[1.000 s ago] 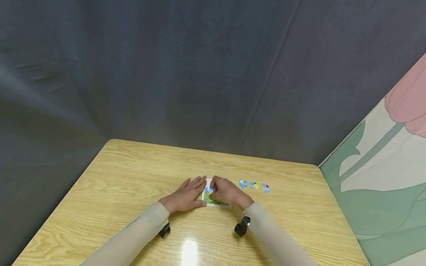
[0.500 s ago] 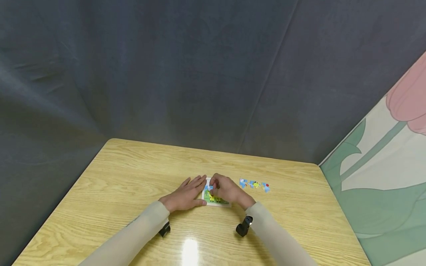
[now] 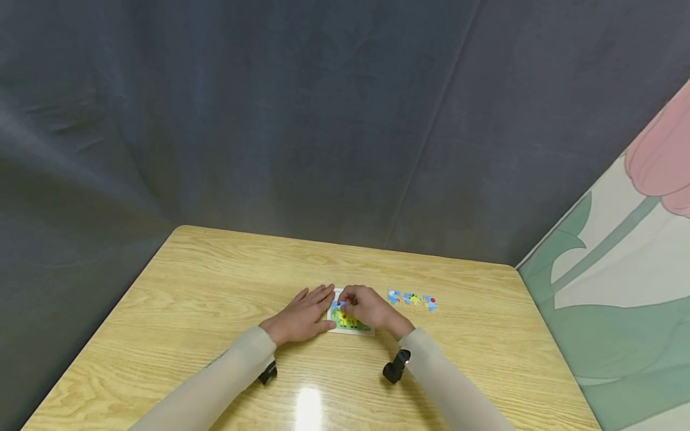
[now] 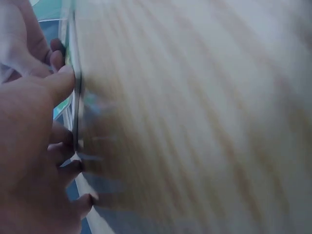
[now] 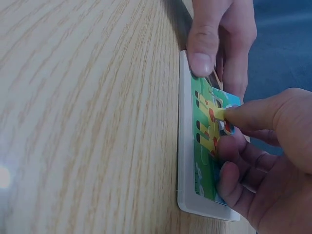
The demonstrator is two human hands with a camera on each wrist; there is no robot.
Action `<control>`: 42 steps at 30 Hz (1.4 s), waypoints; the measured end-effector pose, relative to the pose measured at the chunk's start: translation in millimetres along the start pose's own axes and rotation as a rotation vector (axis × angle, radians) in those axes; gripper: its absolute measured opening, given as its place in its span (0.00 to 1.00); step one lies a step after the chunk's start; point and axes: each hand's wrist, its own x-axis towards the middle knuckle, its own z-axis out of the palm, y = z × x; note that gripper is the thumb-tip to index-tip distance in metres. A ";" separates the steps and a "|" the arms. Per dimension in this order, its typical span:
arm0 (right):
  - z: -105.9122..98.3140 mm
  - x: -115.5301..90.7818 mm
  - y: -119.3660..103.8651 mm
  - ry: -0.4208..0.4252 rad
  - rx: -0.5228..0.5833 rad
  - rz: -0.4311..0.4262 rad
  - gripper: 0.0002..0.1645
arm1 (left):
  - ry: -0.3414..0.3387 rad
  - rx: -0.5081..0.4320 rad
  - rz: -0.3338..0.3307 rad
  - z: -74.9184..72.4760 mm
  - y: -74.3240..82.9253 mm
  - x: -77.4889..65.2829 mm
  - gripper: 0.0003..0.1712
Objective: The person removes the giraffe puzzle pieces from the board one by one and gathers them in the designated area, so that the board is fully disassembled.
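Note:
A small jigsaw puzzle board (image 3: 349, 333) with a white frame lies flat on the table, showing a yellow giraffe on green. My left hand (image 3: 299, 317) rests at its left side with fingers spread, the thumb (image 5: 201, 63) pressing on the frame's near corner. Over the picture, my right hand (image 3: 372, 308) pinches a puzzle piece (image 5: 220, 115) between thumb and index finger, right at the giraffe's upper body. The other right fingers curl close above the board, and the hand hides much of the picture's upper right in the head view.
To the right of the board lie three loose puzzle pieces: a blue one (image 3: 394, 297), a yellow and blue one (image 3: 413, 299) and one with a red spot (image 3: 430, 303). A dark curtain (image 3: 323, 149) hangs behind the wooden table (image 3: 215, 269).
My right fingertips have shifted slightly up the board and left, uncovering more of the giraffe. The left hand has stayed nearly still. The loose pieces have not moved.

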 end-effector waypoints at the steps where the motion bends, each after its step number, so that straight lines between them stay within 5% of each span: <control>1: 0.0 -0.3 0.0 0.002 0.001 0.003 0.06 | 0.010 0.001 -0.001 0.7 0.3 0.6 0.44; 14: -1.6 0.0 3.2 -0.019 0.090 0.012 0.10 | 0.041 -0.052 -0.022 7.6 -2.5 6.1 0.45; 42: -9.0 -7.1 4.9 0.013 0.171 0.030 0.11 | 0.028 0.015 -0.022 2.4 3.2 2.6 0.44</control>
